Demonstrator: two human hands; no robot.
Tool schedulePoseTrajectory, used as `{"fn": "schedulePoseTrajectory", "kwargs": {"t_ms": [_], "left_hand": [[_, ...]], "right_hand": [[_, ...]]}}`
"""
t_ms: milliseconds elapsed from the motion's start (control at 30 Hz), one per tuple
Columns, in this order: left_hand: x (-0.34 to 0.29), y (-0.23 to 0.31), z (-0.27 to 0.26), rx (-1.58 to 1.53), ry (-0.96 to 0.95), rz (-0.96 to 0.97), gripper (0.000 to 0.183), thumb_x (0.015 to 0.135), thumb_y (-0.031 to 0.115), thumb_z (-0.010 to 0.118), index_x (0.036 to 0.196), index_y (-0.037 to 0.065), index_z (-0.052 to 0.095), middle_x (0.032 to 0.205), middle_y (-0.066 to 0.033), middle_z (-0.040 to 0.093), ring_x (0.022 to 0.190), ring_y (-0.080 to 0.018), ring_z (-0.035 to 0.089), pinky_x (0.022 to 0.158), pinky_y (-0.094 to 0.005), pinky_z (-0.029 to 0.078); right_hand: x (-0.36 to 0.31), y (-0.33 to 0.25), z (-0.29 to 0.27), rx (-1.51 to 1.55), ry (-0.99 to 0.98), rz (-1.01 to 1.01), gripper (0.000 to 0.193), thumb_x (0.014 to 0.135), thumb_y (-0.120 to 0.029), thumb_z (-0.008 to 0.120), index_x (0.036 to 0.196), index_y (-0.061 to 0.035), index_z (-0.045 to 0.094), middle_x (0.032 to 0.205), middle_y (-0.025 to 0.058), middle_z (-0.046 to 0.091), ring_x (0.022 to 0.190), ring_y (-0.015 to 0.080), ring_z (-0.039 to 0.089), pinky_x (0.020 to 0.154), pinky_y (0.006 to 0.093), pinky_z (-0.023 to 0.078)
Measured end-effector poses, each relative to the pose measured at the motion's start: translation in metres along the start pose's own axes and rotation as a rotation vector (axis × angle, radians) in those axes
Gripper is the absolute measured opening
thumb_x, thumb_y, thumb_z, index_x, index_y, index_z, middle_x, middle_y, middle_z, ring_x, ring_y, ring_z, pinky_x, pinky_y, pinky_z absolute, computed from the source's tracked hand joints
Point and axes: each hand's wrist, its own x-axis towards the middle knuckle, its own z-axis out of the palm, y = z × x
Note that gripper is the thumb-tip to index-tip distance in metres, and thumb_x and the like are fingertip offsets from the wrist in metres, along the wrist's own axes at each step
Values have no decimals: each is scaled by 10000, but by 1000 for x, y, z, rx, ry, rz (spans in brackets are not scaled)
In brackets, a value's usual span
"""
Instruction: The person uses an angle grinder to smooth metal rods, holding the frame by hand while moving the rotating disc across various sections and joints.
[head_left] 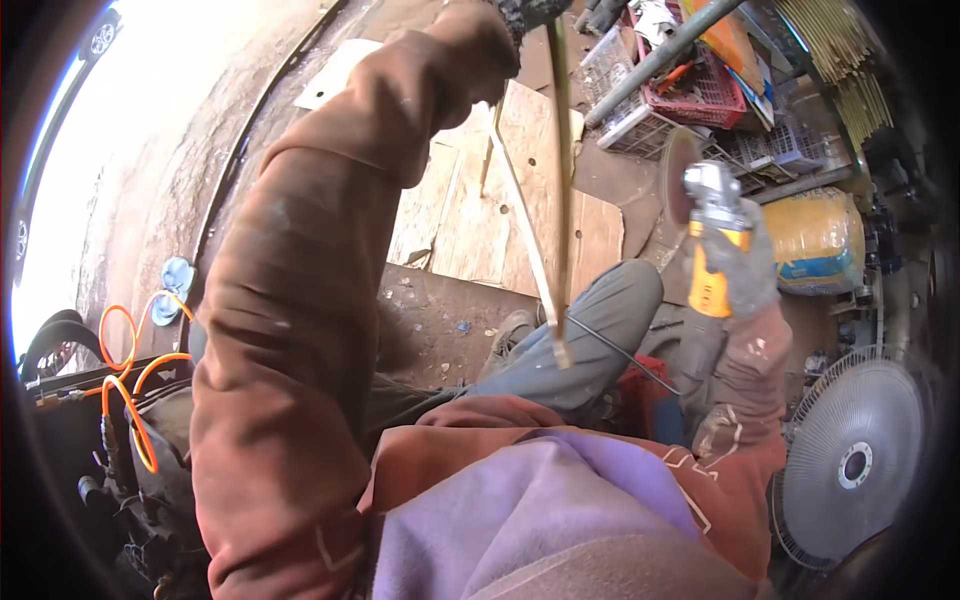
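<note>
My right hand (752, 268), in a grey glove, is wrapped round a yellow and grey angle grinder (710, 287). The grinder stands upright with its silver head on top, and a worn brown disc (680, 175) faces left, apart from the metal. At the top edge my left hand (528, 14), in a dark glove, is closed on the upper end of a thin metal bar frame (562, 170). Part of that hand is cut off by the picture's edge. The frame's bars slant down and meet in front of my bent knee.
Worn wooden boards (470, 220) lie on the dirty floor ahead. Plastic crates (700, 100) of odds and ends and a yellow wrapped bundle (815, 240) stand to the right. A fan (850, 460) is at lower right; an orange hose (128, 390) coils at left.
</note>
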Motion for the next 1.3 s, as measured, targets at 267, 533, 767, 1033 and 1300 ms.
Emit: {"fn": "schedulePoseTrajectory", "kwargs": {"t_ms": [267, 533, 767, 1033, 1300], "left_hand": [[-41, 59, 39, -483, -506, 206, 545, 877, 474, 563, 1130, -2, 643, 990, -254, 674, 956, -410, 646, 809, -438, 497], [-34, 57, 42, -775, -696, 328, 416, 863, 401, 602, 996, 14, 676, 857, -158, 681, 793, -234, 634, 761, -374, 494], [-38, 53, 60, -949, -730, 326, 381, 843, 408, 634, 974, 57, 699, 851, -133, 685, 838, -248, 641, 806, -378, 477], [-24, 59, 103, -678, -548, 412, 456, 828, 457, 636, 955, 23, 700, 854, -152, 679, 833, -274, 659, 752, -407, 517], [-20, 75, 139, -869, -698, 343, 349, 851, 414, 695, 927, 74, 707, 815, -74, 677, 813, -194, 662, 725, -353, 525]], "right_hand": [[-94, -94, -44, -281, -74, -151, 619, 703, -44, 765, 1243, -10, 463, 1110, 103, 580, 913, 180, 622, 789, 300, 531], [-90, -52, 55, -747, -462, 195, 728, 674, -187, 862, 1254, -38, 449, 1106, 148, 623, 1001, 239, 637, 860, 361, 501], [-37, 5, 83, -1192, -552, 116, 764, 699, -491, 768, 1232, -24, 481, 1069, 259, 639, 1021, 408, 621, 845, 444, 513], [8, -21, 107, -1349, -681, 287, 745, 720, -451, 729, 1238, 18, 470, 1060, 263, 643, 1011, 404, 624, 867, 436, 504], [54, 6, 126, -1395, -531, 160, 720, 686, -469, 768, 1190, -6, 545, 1092, 223, 651, 1044, 378, 624, 878, 429, 503]]}}
